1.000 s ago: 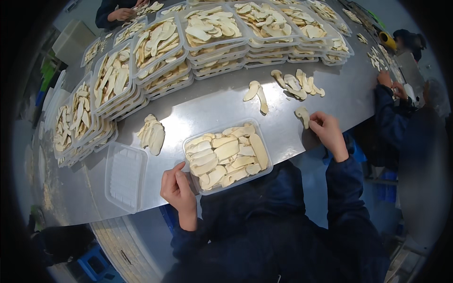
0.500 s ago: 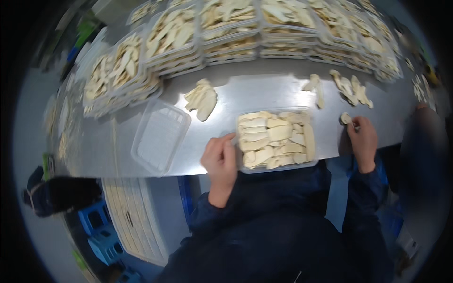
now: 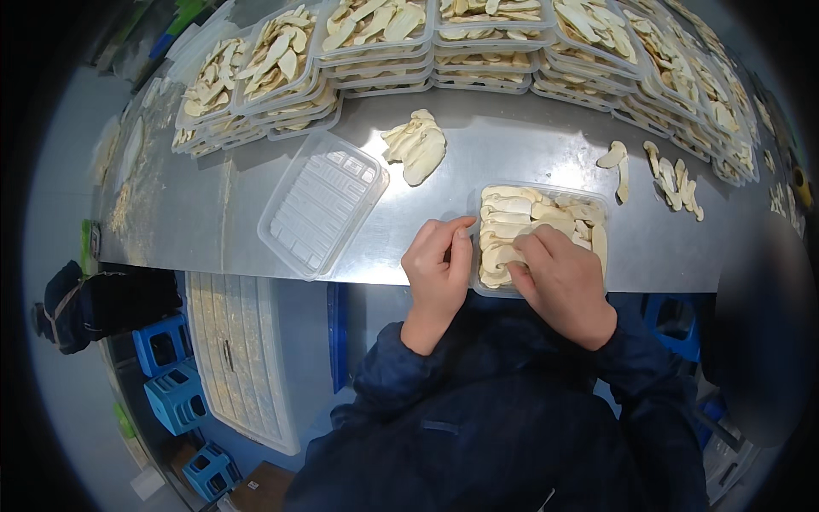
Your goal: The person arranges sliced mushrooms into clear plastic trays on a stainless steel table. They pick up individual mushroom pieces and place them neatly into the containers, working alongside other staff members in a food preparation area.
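A clear plastic tray [image 3: 595,213] full of pale sliced mushrooms sits near the steel table's front edge. My right hand [image 3: 563,286] is over its lower left part, fingertips pinched on a mushroom slice [image 3: 506,264] among the others. My left hand [image 3: 437,269] is just left of the tray, fingers curled, index tip by the rim; I see nothing in it. Loose slices lie in a pile [image 3: 415,147] behind that hand and in smaller groups [image 3: 672,177] at the right. An empty clear container [image 3: 317,196] lies to the left.
Stacked trays [image 3: 375,60] of slices line the back of the steel table [image 3: 196,213]. Below the front edge are blue stools [image 3: 175,397] and a long pale panel [image 3: 230,358]. A dark bundle [image 3: 111,307] is at the left; a blurred dark shape fills the right rim.
My right hand has moved left with a slice, from the bare table onto the filled tray. The view has shifted, so the table's contents sit differently in the picture.
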The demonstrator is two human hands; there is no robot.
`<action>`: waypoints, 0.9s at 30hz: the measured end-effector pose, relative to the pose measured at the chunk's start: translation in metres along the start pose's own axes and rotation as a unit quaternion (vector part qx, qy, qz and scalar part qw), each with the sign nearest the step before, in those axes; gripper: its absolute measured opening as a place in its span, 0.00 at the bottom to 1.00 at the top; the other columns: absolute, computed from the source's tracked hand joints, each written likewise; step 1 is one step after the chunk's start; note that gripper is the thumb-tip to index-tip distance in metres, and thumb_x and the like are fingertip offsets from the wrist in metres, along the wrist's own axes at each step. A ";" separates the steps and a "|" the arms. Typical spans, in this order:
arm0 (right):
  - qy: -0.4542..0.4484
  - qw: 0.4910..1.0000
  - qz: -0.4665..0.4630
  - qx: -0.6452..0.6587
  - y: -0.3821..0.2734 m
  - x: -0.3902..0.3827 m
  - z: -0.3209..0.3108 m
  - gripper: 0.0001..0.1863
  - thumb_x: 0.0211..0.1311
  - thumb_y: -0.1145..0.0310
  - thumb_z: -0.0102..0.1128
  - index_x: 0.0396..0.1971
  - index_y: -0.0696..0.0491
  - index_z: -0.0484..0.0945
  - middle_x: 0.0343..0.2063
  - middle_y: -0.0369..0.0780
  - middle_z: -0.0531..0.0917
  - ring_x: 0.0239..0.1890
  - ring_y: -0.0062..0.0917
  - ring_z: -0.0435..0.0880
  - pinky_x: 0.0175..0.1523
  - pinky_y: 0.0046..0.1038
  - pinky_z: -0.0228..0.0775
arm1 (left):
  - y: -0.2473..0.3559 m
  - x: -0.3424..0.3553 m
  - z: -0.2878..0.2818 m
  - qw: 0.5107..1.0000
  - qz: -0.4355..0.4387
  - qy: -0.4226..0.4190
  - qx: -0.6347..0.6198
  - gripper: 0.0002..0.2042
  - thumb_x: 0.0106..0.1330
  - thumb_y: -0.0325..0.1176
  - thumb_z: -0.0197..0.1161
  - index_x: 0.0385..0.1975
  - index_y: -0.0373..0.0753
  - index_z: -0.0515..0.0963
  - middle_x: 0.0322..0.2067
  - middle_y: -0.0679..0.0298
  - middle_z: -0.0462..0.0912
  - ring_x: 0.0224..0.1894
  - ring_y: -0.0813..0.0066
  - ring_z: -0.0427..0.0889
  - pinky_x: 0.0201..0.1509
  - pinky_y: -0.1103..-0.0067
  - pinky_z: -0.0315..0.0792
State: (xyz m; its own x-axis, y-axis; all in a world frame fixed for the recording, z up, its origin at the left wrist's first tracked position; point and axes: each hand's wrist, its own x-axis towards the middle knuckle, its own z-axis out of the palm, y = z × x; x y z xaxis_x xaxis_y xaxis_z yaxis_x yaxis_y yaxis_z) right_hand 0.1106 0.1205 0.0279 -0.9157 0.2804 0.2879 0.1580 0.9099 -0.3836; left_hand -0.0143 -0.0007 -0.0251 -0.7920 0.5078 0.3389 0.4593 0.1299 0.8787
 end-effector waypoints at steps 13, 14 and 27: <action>0.145 0.980 0.127 -0.044 0.071 -0.016 -0.045 0.06 0.53 0.74 0.65 0.32 0.54 0.80 0.27 0.40 0.80 0.27 0.35 0.81 0.33 0.30 0.73 | -0.007 -0.003 -0.003 1.000 -0.020 0.003 0.012 0.10 0.64 0.22 0.54 0.36 0.30 0.84 0.22 0.60 0.76 0.23 0.75 0.72 0.28 0.79 0.64; 0.174 0.964 0.201 -0.029 0.102 -0.022 -0.052 0.04 0.55 0.74 0.63 0.32 0.55 0.80 0.28 0.42 0.81 0.27 0.34 0.81 0.32 0.30 0.73 | -0.012 -0.003 -0.004 0.999 0.024 0.002 0.022 0.11 0.70 0.25 0.51 0.37 0.29 0.82 0.20 0.67 0.71 0.19 0.84 0.67 0.24 0.83 0.60; 0.084 0.940 0.309 -0.113 0.276 -0.075 -0.114 0.19 0.54 0.75 0.56 0.48 0.49 0.80 0.37 0.44 0.80 0.42 0.41 0.80 0.45 0.40 0.71 | -0.004 -0.001 0.005 0.999 0.016 -0.007 0.035 0.12 0.71 0.28 0.51 0.36 0.30 0.83 0.19 0.67 0.70 0.18 0.86 0.65 0.22 0.84 0.58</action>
State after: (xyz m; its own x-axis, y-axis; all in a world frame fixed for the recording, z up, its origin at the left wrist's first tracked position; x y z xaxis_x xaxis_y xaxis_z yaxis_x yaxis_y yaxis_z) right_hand 0.2649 0.3855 0.0008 -0.5542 0.8045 0.2135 0.7330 0.5933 -0.3329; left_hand -0.0135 0.0019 -0.0310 -0.7715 0.5237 0.3613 0.5111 0.1718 0.8422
